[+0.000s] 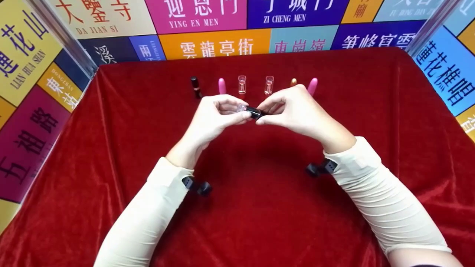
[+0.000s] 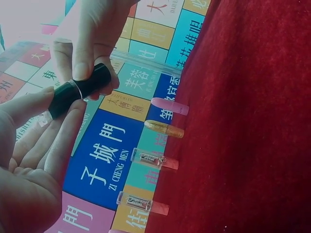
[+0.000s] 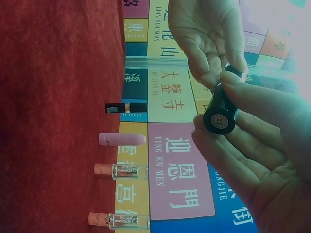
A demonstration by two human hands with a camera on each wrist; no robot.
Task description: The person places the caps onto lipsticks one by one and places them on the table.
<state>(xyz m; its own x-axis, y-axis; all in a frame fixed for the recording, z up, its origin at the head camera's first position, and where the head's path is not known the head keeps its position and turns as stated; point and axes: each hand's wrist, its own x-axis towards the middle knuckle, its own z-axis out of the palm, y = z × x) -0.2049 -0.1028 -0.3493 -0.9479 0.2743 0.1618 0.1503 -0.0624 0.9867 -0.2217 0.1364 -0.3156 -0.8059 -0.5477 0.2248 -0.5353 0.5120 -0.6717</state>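
Observation:
Both hands hold one black lipstick tube [image 1: 253, 111] level above the red cloth [image 1: 259, 207]. My left hand [image 1: 241, 112] pinches its clear-looking end, and my right hand [image 1: 262, 115] pinches the black end. The left wrist view shows the black lipstick tube [image 2: 77, 92] with a thin silver ring. There the right hand [image 2: 87, 68] grips it from above, and the left hand [image 2: 51, 109] holds its lower end. In the right wrist view the tube's round labelled base [image 3: 219, 120] faces the camera, between the right hand [image 3: 218, 104] and the left hand [image 3: 221, 73].
A row of lipsticks stands on the cloth just behind the hands: a black one [image 1: 195, 86], a pink one [image 1: 222, 86], two clear-capped ones [image 1: 242, 84] [image 1: 269, 85], a gold one [image 1: 293, 82] and another pink one [image 1: 313, 86]. Coloured sign panels [image 1: 215, 46] wall in the table.

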